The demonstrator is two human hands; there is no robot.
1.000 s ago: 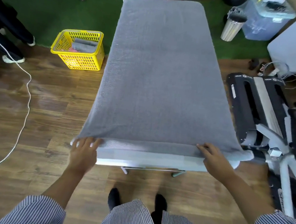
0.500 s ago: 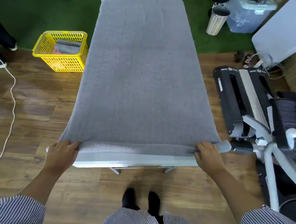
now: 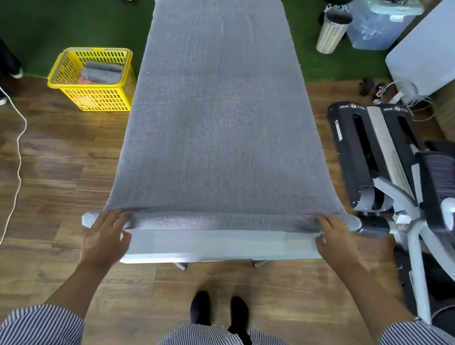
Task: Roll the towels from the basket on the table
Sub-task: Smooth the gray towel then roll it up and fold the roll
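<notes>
Rolled a bit more of the gray towel [image 3: 221, 110] up the table [image 3: 213, 250], left hand [image 3: 105, 234] and right hand [image 3: 336, 238] flat, fingers straight, pressing the roll.

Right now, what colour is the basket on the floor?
Yellow basket, clearest in the head view.

One view only: head cam, worn by the person, wide-angle, looking fwd and steeply down. It stands at the near short end of the tabletop [image 3: 213, 247] and faces along its length to the far end, w/ strong barrel bend at the frame edges. Close in at the bottom: striped sleeves, trousers and feet right under the lens, left hand [image 3: 106, 237] and right hand [image 3: 335, 242] at arm's reach. Farther off, top of frame: green carpet [image 3: 55, 16], yellow basket [image 3: 93, 78] to the left on the floor, exercise machine [image 3: 388, 165] to the right. No 2nd view, so no shared area.
</notes>
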